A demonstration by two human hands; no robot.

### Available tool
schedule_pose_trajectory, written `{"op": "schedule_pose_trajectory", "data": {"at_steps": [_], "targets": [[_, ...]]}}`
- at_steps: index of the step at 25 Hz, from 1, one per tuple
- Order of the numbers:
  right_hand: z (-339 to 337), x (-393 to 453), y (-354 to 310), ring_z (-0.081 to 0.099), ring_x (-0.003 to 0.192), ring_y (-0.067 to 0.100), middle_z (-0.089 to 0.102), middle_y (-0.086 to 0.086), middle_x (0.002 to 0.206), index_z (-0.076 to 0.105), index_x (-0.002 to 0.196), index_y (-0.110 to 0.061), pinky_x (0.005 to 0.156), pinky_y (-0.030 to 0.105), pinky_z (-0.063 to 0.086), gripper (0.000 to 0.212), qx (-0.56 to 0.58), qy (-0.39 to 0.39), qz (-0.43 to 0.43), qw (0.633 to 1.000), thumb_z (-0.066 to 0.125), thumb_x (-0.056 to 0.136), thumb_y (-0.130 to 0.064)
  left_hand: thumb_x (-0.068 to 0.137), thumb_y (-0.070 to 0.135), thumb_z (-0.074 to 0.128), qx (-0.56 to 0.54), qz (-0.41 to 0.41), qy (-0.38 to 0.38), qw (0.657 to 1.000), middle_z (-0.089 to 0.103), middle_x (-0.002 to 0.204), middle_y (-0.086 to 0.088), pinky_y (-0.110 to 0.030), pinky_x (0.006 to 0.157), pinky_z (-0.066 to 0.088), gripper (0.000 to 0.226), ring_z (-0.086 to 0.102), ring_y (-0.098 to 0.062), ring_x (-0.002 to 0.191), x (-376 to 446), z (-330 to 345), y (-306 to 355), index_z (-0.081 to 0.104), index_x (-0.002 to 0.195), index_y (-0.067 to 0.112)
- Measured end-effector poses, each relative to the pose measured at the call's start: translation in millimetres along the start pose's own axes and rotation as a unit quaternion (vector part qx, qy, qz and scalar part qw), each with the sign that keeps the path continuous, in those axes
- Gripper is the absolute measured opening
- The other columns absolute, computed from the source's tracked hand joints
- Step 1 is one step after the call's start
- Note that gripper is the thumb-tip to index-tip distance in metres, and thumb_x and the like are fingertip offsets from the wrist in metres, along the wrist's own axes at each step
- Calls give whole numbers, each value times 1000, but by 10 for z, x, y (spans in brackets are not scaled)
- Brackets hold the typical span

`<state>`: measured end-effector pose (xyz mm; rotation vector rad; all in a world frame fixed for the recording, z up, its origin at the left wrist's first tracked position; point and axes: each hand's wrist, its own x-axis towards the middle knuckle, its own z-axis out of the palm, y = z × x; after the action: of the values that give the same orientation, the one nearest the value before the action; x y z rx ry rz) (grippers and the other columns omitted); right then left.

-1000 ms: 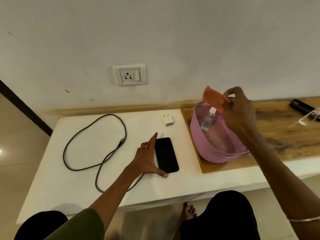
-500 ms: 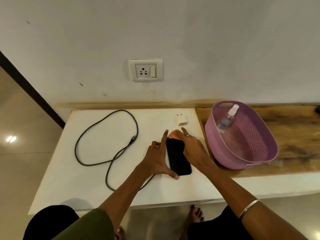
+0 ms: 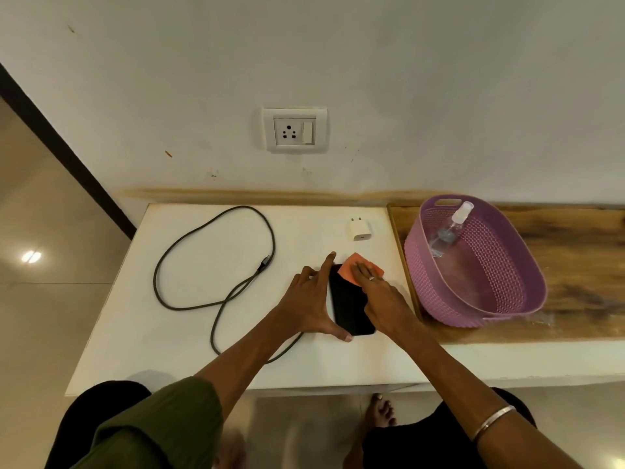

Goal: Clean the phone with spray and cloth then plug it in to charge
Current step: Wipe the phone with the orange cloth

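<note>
A black phone [image 3: 350, 304] lies flat on the white table [image 3: 189, 319]. My left hand [image 3: 309, 299] braces its left edge, index finger stretched along the side and thumb at the near corner. My right hand [image 3: 378, 296] presses an orange cloth [image 3: 358, 268] flat onto the phone's far end. A clear spray bottle [image 3: 448, 231] leans inside the purple basket [image 3: 504, 309] to the right. A white charger plug [image 3: 359, 228] rests behind the phone, and a dark cable [image 3: 216, 265] loops on the table's left.
A white wall socket with a switch [image 3: 294, 130] sits on the wall above the table. The basket stands on a wooden board [image 3: 581, 252] at the right. My knees and a bare foot [image 3: 380, 411] show below the table's front edge.
My right hand carried the orange cloth from above the basket down onto the phone's far end. My left hand stayed at the phone's left edge. The view shifted left.
</note>
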<state>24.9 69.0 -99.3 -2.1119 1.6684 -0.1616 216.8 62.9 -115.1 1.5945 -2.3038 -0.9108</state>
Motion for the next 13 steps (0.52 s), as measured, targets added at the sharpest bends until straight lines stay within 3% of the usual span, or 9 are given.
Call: {"op": "schedule_pose_trajectory", "data": {"at_steps": [2, 4, 6, 9, 13], "targets": [[-24, -94, 16, 29, 144, 26, 20, -2, 161, 19, 153, -29, 115, 41, 31, 79, 22, -1, -29, 999, 46, 87, 4, 30, 90, 72, 1, -6, -1, 1000, 35, 154, 0, -46, 110, 32, 159, 36, -29, 135, -1, 3, 2, -19, 151, 39], [31, -225, 63, 36, 141, 22, 15, -4, 163, 7, 155, -26, 110, 29, 36, 77, -25, -45, 7, 999, 50, 94, -4, 30, 90, 72, 5, -9, -2, 1000, 35, 154, -1, -46, 110, 32, 159, 35, -29, 135, -7, 6, 3, -18, 150, 39], [92, -371, 85, 46, 134, 20, 21, -3, 161, 3, 155, -26, 105, 24, 40, 75, -40, -56, 31, 997, 50, 99, -14, 29, 90, 71, 10, -12, 1, 1000, 37, 152, -4, -44, 109, 32, 158, 35, -29, 134, -10, 11, 5, -18, 150, 39], [201, -644, 106, 55, 124, 20, 35, -1, 155, 8, 154, -27, 100, 25, 45, 76, -34, -46, 50, 997, 55, 97, -11, 29, 92, 69, 19, -10, 5, 1000, 42, 148, -6, -42, 107, 32, 157, 35, -27, 133, -18, 14, 14, -16, 149, 39], [320, -927, 101, 27, 147, 19, 2, 0, 164, -10, 149, -18, 109, 23, 36, 80, -38, -66, 46, 996, 51, 98, -10, 27, 95, 66, 30, -9, 14, 999, 43, 147, -6, -42, 106, 35, 155, 35, -28, 132, -40, -3, 31, -12, 149, 39]]}}
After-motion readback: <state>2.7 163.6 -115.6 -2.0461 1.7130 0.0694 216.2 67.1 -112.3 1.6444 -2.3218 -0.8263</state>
